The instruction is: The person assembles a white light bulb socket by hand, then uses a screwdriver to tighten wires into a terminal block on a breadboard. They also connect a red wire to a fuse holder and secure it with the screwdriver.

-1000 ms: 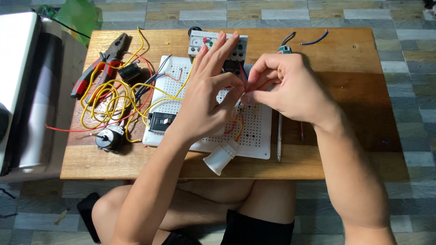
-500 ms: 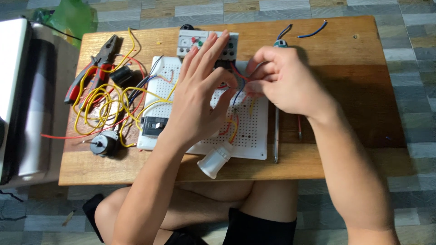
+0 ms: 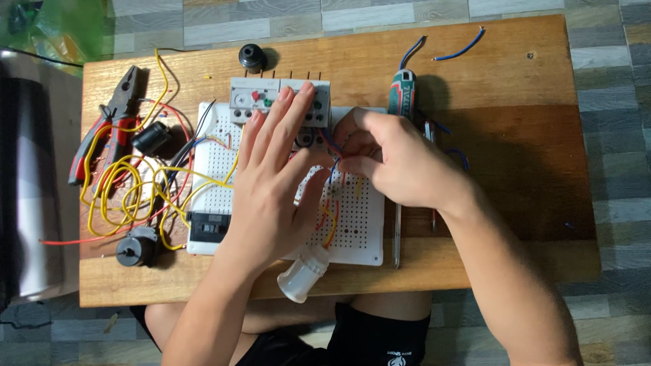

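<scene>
- Several wires [image 3: 331,203] already sit in white board [image 3: 352,224]
- left hand [image 3: 274,183] flat, fingers spread, steadying it
- right hand [image 3: 393,166] pinches blue wire [image 3: 333,165] at board
- yellow wire bundle [image 3: 129,190] lies loose, unplaced

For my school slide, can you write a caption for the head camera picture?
Two hands, left and right, pinch small wires on a white perforated board on a wooden table.
</scene>
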